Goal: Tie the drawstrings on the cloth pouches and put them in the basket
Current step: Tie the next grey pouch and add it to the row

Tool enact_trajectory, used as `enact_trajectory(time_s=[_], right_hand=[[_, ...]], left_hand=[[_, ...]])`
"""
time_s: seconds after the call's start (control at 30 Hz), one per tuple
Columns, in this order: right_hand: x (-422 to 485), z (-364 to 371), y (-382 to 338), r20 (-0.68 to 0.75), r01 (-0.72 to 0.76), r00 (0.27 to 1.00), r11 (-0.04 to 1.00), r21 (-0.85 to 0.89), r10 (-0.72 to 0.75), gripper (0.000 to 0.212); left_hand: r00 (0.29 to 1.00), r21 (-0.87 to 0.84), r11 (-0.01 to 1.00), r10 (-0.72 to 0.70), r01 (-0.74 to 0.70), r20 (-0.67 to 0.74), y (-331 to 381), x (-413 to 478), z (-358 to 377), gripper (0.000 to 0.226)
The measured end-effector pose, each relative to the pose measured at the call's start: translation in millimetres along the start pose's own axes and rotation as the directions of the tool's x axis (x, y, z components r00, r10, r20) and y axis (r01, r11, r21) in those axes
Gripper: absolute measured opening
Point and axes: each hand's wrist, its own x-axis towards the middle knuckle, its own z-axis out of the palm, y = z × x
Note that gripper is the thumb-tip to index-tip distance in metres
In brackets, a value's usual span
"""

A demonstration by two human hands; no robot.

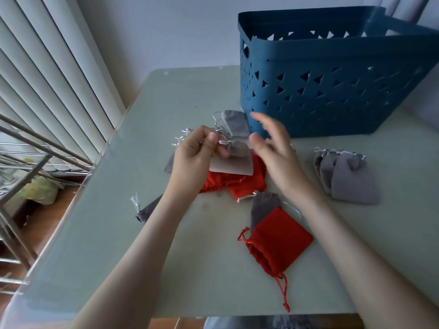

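My left hand (197, 153) pinches the silver drawstring of a grey cloth pouch (234, 160) held above the table's middle. To its right my right hand (270, 143) hovers with fingers spread and blurred, holding nothing I can see. Under the held pouch lie red pouches (240, 180) and another grey pouch (234, 122). A red pouch (278, 241) with a long red string lies near the front, partly over a dark grey one (263, 205). Several grey pouches (346, 179) lie in a pile at the right. The blue plastic basket (332, 79) stands at the back right.
The pale green table (118, 233) ends at a near edge and a left edge. Beyond the left edge are metal rails (28, 162) and white blinds (47, 79). A dark grey pouch (146, 211) peeks out from under my left forearm.
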Motion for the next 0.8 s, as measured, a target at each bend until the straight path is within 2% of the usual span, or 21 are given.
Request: enact_trajectory(time_s=[0.07, 0.1, 0.2, 0.3, 0.5, 0.63, 0.7, 0.8], right_hand=[[-5, 10, -8, 0.197, 0.012, 0.98, 1.0, 0.009, -0.014, 0.031], [-8, 13, -10, 0.243, -0.013, 0.97, 1.0, 0.028, 0.005, 0.026], [-10, 11, -13, 0.237, -0.035, 0.971, 0.996, 0.088, 0.013, 0.014], [-10, 7, -19, 0.294, -0.114, 0.955, 0.963, 0.244, 0.039, 0.014], [-10, 3, -25, 0.405, -0.213, 0.913, 0.899, 0.382, 0.044, 0.016], [-11, 4, -28, 0.399, -0.291, 0.913, 0.819, 0.495, 0.084, 0.021], [-9, 6, -25, 0.341, -0.241, 0.937, 0.842, 0.483, 0.073, 0.011], [-8, 7, -21, 0.255, -0.187, 0.964, 0.877, 0.443, 0.077, 0.013]], left_hand=[[0.998, -0.05, 0.998, 0.036, -0.034, 0.042, 6, -3, 3, 0.021], [0.998, -0.052, 0.997, 0.053, -0.051, 0.027, 9, -4, 3, 0.021], [0.994, -0.032, 0.994, 0.102, -0.104, -0.05, 15, -6, 5, 0.021], [0.989, -0.008, 0.992, 0.125, -0.126, -0.079, 16, -5, 5, 0.019], [0.991, 0.009, 0.999, 0.034, -0.034, -0.13, 18, -7, 7, 0.021], [0.987, 0.154, 0.987, 0.058, -0.035, -0.148, 10, -6, 8, 0.02], [0.99, 0.234, 0.972, 0.058, -0.026, -0.131, 5, -7, 10, 0.019], [0.996, 0.205, 0.979, 0.0, 0.019, -0.093, 6, -8, 13, 0.021]])
